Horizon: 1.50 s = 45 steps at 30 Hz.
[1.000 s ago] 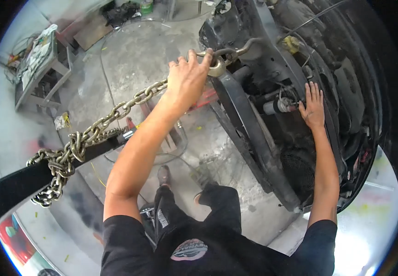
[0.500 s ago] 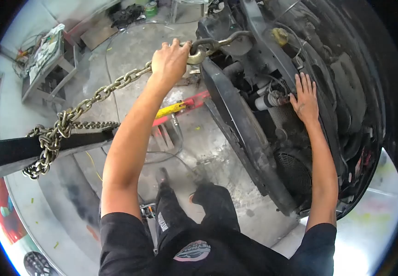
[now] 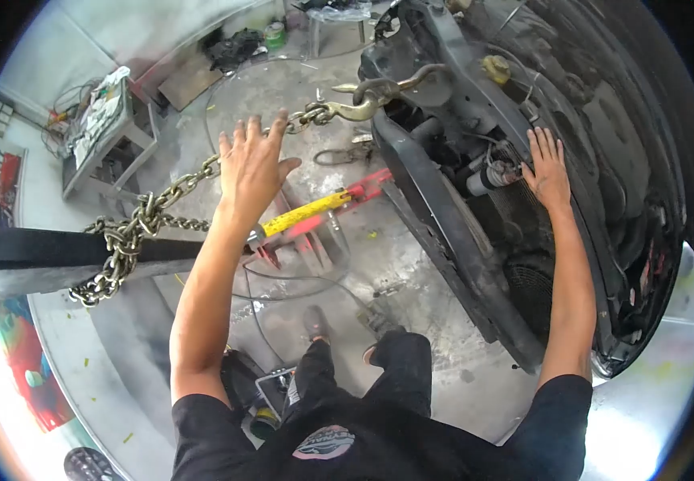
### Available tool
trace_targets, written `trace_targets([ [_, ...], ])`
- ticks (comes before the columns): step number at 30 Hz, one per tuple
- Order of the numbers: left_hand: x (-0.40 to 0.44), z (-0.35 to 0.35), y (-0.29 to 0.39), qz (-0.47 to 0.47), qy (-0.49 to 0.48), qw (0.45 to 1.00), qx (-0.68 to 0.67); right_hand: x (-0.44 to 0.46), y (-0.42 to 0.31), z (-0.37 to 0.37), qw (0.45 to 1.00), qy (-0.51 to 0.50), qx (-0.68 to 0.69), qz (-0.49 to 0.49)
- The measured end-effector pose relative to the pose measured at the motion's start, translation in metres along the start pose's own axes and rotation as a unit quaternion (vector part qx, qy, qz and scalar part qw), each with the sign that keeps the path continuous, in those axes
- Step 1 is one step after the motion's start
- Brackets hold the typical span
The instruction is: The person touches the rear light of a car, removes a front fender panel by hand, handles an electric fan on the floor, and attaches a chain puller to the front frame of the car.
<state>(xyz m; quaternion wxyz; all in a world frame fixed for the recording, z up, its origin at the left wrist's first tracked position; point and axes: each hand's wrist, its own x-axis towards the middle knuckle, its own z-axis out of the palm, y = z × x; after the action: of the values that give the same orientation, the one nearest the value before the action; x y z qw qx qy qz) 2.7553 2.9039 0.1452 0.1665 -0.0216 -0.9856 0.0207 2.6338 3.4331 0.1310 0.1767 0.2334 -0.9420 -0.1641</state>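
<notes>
My left hand [image 3: 252,164] is open with its fingers spread, at the steel chain [image 3: 190,183]; whether the fingertips touch the links I cannot tell. The chain runs from a black beam [image 3: 26,247], where it is wrapped in a bunch, to a metal hook [image 3: 356,110]. That hook is linked to a darker curved hook [image 3: 423,76] at the car's front end. My right hand [image 3: 549,172] lies flat and open on the dark upper crossbar [image 3: 515,108] of the car front, beside a grey cylindrical part [image 3: 487,178].
Below the chain, a yellow and red hydraulic ram [image 3: 303,212] sits over the floor, with a black hose [image 3: 307,278] near my feet. A cluttered metal stand [image 3: 110,140] is at the left wall. The car's bumper beam [image 3: 443,224] slants across the middle.
My left hand has left the hook and moved left and down along the chain, its fingers spreading. My right hand stays on the crossbar. The view has shifted slightly.
</notes>
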Motion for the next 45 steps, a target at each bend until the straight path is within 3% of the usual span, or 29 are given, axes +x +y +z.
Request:
trace_targets([
  [5,-0.034,-0.018,-0.027,-0.016,-0.009,1.000,-0.008,0.001,-0.017,-0.026,1.000,-0.026,0.015,0.002],
  [6,-0.043,-0.018,-0.033,-0.028,-0.004,1.000,0.001,0.001,-0.010,-0.016,0.999,0.006,0.035,-0.027],
  [8,-0.054,-0.021,-0.046,0.005,0.044,0.999,0.008,-0.002,0.000,0.009,0.998,0.000,-0.066,-0.005],
  [9,-0.056,-0.023,-0.049,-0.006,0.015,1.000,-0.004,0.000,0.001,0.015,0.989,-0.050,-0.135,0.021],
  [13,-0.075,-0.056,-0.056,-0.002,0.073,0.996,-0.054,0.002,0.003,0.027,0.997,0.002,-0.076,-0.010],
  [15,-0.094,-0.077,-0.081,-0.050,0.084,0.994,-0.056,0.002,0.004,0.018,0.998,0.007,-0.055,-0.004],
  [17,-0.123,-0.111,-0.116,-0.079,0.121,0.987,0.074,0.008,-0.016,-0.024,1.000,-0.016,0.013,0.003],
  [19,-0.129,-0.154,-0.151,-0.105,0.211,0.967,0.092,0.008,-0.014,-0.032,0.999,-0.032,0.026,-0.002],
  [20,-0.128,-0.176,-0.177,-0.072,0.255,0.937,0.227,0.007,-0.013,-0.027,0.999,-0.038,-0.014,0.010],
  [22,-0.126,-0.233,-0.222,0.020,0.276,0.905,0.323,0.005,-0.004,-0.010,0.999,-0.047,-0.016,0.023],
  [24,-0.122,-0.263,-0.265,0.018,0.207,0.918,0.339,0.003,-0.003,-0.007,0.999,-0.033,-0.029,0.014],
  [27,-0.109,-0.263,-0.325,-0.084,0.054,0.946,0.309,0.006,-0.005,-0.008,0.999,-0.025,-0.023,0.007],
  [30,-0.104,-0.255,-0.361,-0.121,-0.009,0.951,0.285,0.005,-0.005,-0.006,0.999,-0.018,-0.037,-0.002],
  [41,-0.105,-0.252,-0.404,-0.153,-0.041,0.949,0.272,0.002,-0.002,0.001,0.999,-0.023,-0.026,0.000],
  [45,-0.107,-0.249,-0.425,-0.088,0.010,0.968,0.234,0.004,-0.003,-0.001,0.999,-0.022,-0.030,0.003],
])
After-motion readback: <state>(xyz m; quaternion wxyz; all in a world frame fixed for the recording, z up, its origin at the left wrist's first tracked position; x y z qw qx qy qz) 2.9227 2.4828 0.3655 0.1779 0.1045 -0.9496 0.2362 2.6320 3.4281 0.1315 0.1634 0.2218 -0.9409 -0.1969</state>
